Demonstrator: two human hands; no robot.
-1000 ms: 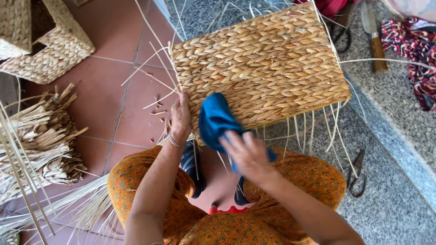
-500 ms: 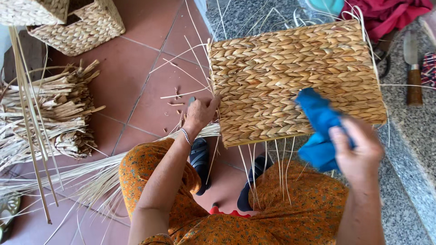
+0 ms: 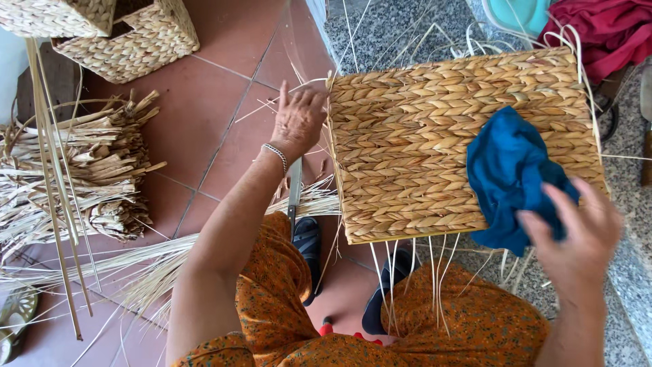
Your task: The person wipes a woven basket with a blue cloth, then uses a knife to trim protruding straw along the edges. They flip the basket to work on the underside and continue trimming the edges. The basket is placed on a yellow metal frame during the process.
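Woven panel (image 3: 455, 139) lies flat across the step edge, partly over the red tile floor (image 3: 224, 129), partly over grey stone (image 3: 401, 30). Loose strands stick out from its near and far edges.

Left hand (image 3: 297, 119) — fingers spread, palm down, pressing the panel's left edge; it grasps nothing. Right hand (image 3: 577, 238) pinches a blue cloth (image 3: 509, 173) that sits bunched on the panel's right part.

Handling, as judged: panel looks light and fairly stiff, rough braid, not slippery — best taken by the firm plaited edges, not by the thin trailing strands, which would likely snap or pull. Cloth is soft and limp; any pinch holds it.

Nearby: a knife (image 3: 295, 197) beside the left wrist, bundles of dried reed (image 3: 81, 177) at left, two woven baskets (image 3: 125, 37) at the top left.
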